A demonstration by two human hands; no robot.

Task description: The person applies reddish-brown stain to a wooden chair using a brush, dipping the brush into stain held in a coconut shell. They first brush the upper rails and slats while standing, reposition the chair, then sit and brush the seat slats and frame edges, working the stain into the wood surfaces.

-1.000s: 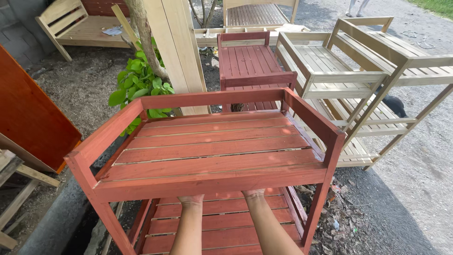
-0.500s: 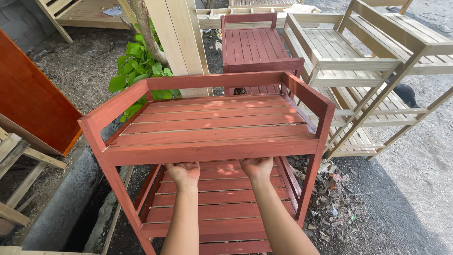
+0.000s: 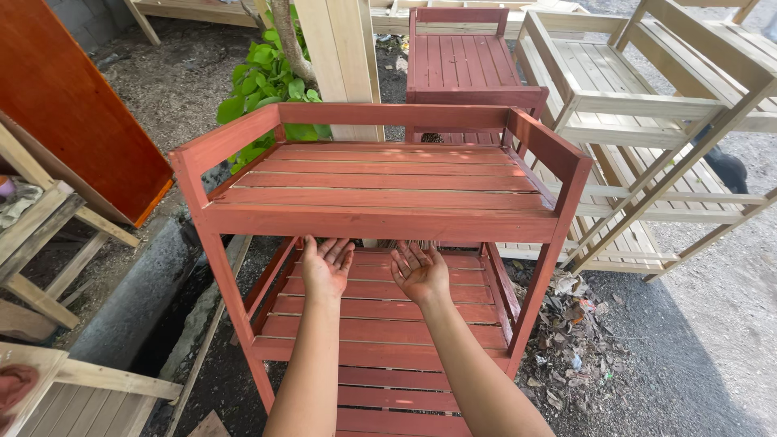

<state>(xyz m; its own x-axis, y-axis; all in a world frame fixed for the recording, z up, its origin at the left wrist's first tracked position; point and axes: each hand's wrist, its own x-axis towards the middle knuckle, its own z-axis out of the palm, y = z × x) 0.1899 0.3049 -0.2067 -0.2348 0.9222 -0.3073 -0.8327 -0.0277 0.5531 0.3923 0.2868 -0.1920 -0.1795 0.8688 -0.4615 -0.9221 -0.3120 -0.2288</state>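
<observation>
Palms up, fingers spread and empty, I am reaching my left hand (image 3: pixel 325 267) and right hand (image 3: pixel 421 271) under the front edge of the red-stained slatted wooden shelf rack (image 3: pixel 380 218), seemingly readying to grip and lift it.

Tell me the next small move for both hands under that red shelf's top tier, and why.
Probably raise both palms to meet the underside of the top tier. The left hand and right hand are open, palms up, just below the front rail of the red shelf, apparently touching nothing, so nothing is supported yet.
</observation>
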